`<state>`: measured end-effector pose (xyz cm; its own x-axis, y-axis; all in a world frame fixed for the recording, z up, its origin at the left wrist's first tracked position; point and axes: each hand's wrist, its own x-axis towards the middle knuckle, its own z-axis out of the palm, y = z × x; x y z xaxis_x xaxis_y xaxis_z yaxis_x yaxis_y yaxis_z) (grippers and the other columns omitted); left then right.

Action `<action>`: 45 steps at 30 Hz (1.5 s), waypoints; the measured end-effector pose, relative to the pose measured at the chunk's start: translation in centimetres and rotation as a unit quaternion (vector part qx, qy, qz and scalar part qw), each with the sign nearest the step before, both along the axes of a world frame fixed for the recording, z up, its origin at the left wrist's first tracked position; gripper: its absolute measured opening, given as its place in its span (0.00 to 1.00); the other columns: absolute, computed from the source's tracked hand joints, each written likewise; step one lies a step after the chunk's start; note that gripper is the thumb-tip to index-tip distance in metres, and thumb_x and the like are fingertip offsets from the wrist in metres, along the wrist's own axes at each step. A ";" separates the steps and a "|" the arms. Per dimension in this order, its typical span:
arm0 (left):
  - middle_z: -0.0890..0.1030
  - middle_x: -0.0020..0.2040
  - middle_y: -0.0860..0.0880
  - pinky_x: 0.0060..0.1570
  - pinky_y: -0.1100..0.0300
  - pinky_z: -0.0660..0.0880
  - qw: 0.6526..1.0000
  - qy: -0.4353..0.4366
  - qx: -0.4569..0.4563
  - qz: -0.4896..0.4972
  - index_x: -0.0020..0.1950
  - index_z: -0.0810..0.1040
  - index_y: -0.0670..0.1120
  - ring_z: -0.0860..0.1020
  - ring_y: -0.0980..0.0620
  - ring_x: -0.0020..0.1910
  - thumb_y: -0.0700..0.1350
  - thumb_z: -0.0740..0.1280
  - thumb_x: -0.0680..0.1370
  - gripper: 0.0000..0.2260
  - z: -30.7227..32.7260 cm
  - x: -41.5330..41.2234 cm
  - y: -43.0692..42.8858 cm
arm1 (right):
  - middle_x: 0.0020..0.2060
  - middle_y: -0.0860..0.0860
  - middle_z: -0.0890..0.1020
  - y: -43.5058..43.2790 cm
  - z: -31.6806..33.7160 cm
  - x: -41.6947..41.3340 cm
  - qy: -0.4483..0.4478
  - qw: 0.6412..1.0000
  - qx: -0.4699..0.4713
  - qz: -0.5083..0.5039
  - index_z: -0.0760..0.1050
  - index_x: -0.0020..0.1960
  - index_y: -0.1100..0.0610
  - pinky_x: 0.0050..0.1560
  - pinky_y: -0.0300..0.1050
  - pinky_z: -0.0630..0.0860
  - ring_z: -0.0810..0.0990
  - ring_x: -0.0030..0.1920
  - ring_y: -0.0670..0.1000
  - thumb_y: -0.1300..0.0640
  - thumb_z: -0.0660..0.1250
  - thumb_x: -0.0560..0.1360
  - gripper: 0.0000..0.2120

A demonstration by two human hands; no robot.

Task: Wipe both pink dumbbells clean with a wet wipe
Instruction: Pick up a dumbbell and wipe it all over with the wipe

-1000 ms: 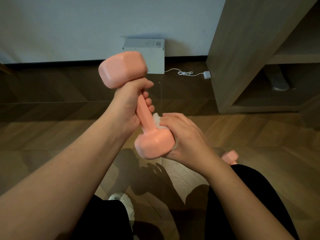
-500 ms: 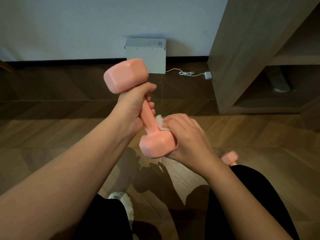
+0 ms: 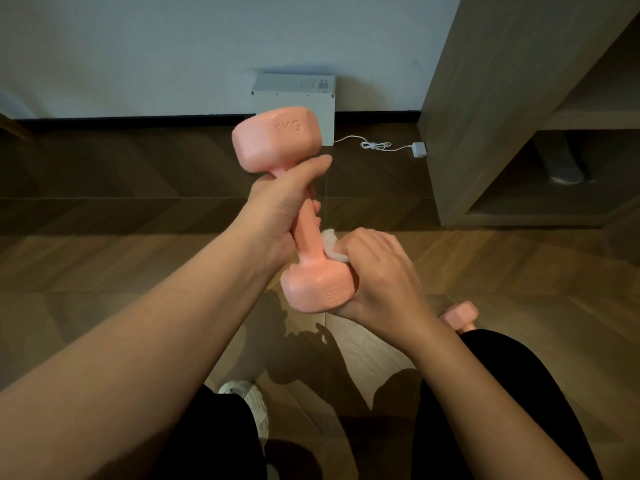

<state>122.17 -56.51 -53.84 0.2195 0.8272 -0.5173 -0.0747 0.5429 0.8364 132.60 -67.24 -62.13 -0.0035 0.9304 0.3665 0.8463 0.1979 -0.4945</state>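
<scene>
A pink dumbbell (image 3: pixel 277 140) is held nearly upright in mid-air, tilted slightly left at the top. My left hand (image 3: pixel 277 209) grips its handle just under the upper head. My right hand (image 3: pixel 377 271) wraps the right side of the lower head and presses a crumpled white wet wipe (image 3: pixel 332 245) against the neck where handle meets head. A second pink dumbbell (image 3: pixel 460 315) lies on the floor to the right, mostly hidden behind my right forearm and knee.
A white box (image 3: pixel 294 95) stands against the wall, with a white cable and plug (image 3: pixel 417 148) trailing right. A wooden shelf unit (image 3: pixel 485 116) rises at the right. My knees in black trousers and a white shoe (image 3: pixel 249 403) are below.
The dumbbell has shifted right and turned more upright, its upper head now in front of the white box. My right hand stays on the lower head with the wipe.
</scene>
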 end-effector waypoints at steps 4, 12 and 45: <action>0.70 0.23 0.51 0.25 0.64 0.69 0.995 -0.066 0.006 -0.071 0.30 0.75 0.47 0.69 0.55 0.22 0.39 0.69 0.74 0.13 0.3 -0.3 0.2 | 0.52 0.49 0.81 0.2 0.1 0.1 0.075 0.995 -0.026 0.062 0.76 0.56 0.56 0.60 0.51 0.72 0.78 0.56 0.48 0.44 0.79 0.65 0.26; 0.80 0.29 0.52 0.33 0.59 0.78 0.999 0.002 0.029 -0.044 0.50 0.77 0.47 0.78 0.55 0.31 0.41 0.75 0.72 0.10 0.2 -0.8 0.3 | 0.45 0.54 0.77 0.3 -0.1 -0.6 0.012 0.997 0.070 -0.005 0.71 0.49 0.58 0.50 0.39 0.62 0.73 0.46 0.49 0.44 0.78 0.65 0.25; 0.74 0.25 0.50 0.28 0.62 0.72 0.996 -0.024 -0.010 -0.084 0.34 0.76 0.46 0.72 0.55 0.24 0.41 0.70 0.74 0.10 -0.5 0.2 0.2 | 0.51 0.52 0.82 0.0 0.1 0.6 0.020 1.000 -0.008 0.004 0.77 0.55 0.58 0.63 0.48 0.67 0.79 0.55 0.51 0.45 0.78 0.66 0.24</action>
